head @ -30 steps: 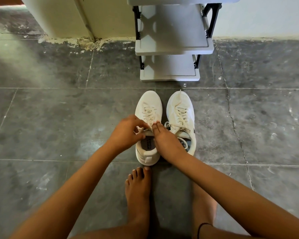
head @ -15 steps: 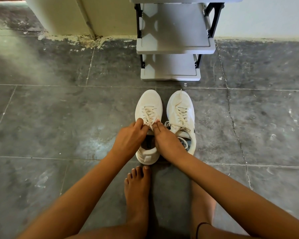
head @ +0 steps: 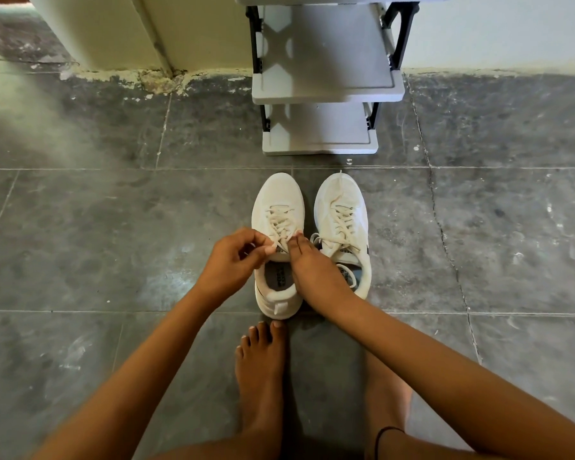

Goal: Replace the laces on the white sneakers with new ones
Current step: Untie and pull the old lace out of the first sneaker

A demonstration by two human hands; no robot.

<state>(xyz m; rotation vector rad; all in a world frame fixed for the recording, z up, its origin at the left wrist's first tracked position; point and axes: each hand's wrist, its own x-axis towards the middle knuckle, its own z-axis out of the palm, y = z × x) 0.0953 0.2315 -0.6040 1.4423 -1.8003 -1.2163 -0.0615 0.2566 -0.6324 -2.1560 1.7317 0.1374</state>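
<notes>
Head view: left hand grip pinches the nine-o'clock sneaker's old lace; right hand grip flat, pressing it; unlacing barely begun.

The white sneakers and laces are matt cloth. At twelve o'clock, the shelf rack is smooth plastic; floor tiles look scuffed.

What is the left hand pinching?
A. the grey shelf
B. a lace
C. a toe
B: the left hand has its thumb and fingers curled on a lace at the top of the left sneaker.
</notes>
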